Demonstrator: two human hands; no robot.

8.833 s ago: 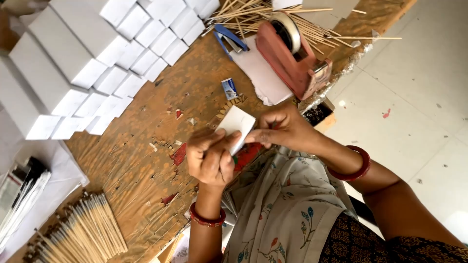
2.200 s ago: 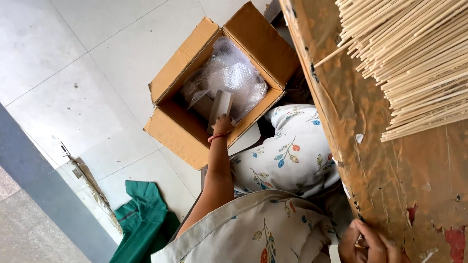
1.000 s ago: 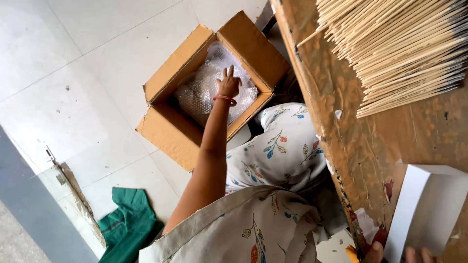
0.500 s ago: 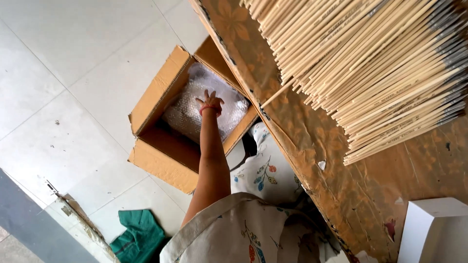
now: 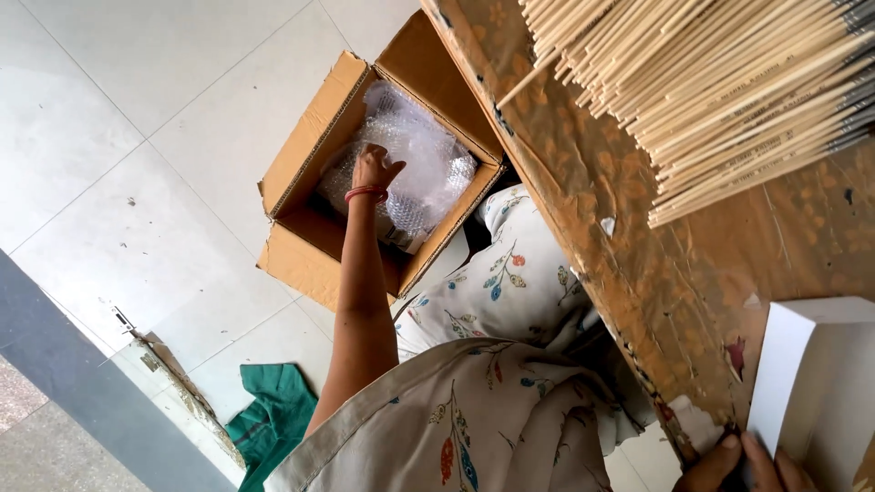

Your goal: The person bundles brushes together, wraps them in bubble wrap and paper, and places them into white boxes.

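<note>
Reaching down beside the tabletop [image 5: 638, 264], the left hand [image 5: 372, 169] lies with loose, released fingers on the bubble wrap [image 5: 424, 146] inside the cardboard carton [image 5: 301, 164] on the floor. It grips nothing, so whatever it is after has not yet come out. The right hand [image 5: 740, 461] pinches the lower edge of the white box [image 5: 820, 383], which is on the tabletop below the heap of thin sticks [image 5: 729, 82]. Compared with half a second ago, the left hand's fingers are less spread, and the right hand's fingers have come into sight.
</note>
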